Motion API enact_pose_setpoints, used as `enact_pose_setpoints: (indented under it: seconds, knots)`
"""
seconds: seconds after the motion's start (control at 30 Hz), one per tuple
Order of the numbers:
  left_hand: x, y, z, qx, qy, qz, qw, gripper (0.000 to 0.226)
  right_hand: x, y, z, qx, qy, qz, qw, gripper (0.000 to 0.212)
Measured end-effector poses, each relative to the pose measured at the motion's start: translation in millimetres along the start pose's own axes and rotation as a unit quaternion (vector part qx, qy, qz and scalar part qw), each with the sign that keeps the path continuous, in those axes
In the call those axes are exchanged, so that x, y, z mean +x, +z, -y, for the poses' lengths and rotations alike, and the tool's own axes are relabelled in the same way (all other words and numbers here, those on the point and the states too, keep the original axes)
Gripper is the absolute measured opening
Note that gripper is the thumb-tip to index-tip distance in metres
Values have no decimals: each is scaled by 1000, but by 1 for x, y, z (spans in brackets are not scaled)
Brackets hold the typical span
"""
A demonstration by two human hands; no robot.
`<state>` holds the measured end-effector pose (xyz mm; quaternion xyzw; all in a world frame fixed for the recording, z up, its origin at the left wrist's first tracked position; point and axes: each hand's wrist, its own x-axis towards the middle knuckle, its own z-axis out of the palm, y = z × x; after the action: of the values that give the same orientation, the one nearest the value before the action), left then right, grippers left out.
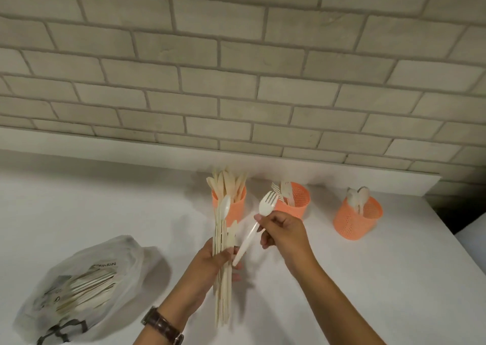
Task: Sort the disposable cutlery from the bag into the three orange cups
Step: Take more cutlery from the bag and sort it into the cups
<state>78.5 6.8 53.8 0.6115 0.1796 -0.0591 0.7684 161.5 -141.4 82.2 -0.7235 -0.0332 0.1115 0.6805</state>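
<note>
Pinching a white plastic fork (pixel 256 221) by its neck, the right hand (pixel 285 232) lifts it from the cream cutlery bundle (pixel 223 252) clutched in the left hand (pixel 210 259), before three perforated orange cups (pixel 293 200).

Left hand (pixel 214 259) raised mid-frame, palm turned rightward, fingers wrapped around a bundle of cutlery (pixel 223 265), thumb pressed across its front. Left wrist carries a dark-strapped wristwatch (pixel 161 323). Right hand (pixel 285 232) just to the right and slightly higher, back toward the camera, thumb and forefinger pinching a white fork (pixel 253 227). Both forearms bare, rising from the bottom edge.
</note>
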Motion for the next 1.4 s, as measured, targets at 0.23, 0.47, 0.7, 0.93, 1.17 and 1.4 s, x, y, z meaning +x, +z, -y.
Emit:
enact_pose_setpoints:
  seconds: [0.23,0.47,0.7,0.93,1.17,1.4]
  knots:
    - [-3,2,-6,-51,-24,12,998,23,51,-66,21,-123,-149,-182,964,22]
    - [-8,-3,-8,-132,-25,64,989,27,110,-79,1,-261,-101,-203,938,22]
    - [-10,-7,-10,-159,-9,66,985,28,71,-45,3,-229,-135,-156,951,16]
    - [-9,2,-7,-10,38,8,999,14,-19,15,1,-104,-30,73,991,18]
    - [-13,-1,-6,-41,33,18,998,22,-15,23,0,-79,13,51,995,13]
    - [-20,-20,-4,-28,22,34,999,21,-7,40,7,-63,61,130,988,19]
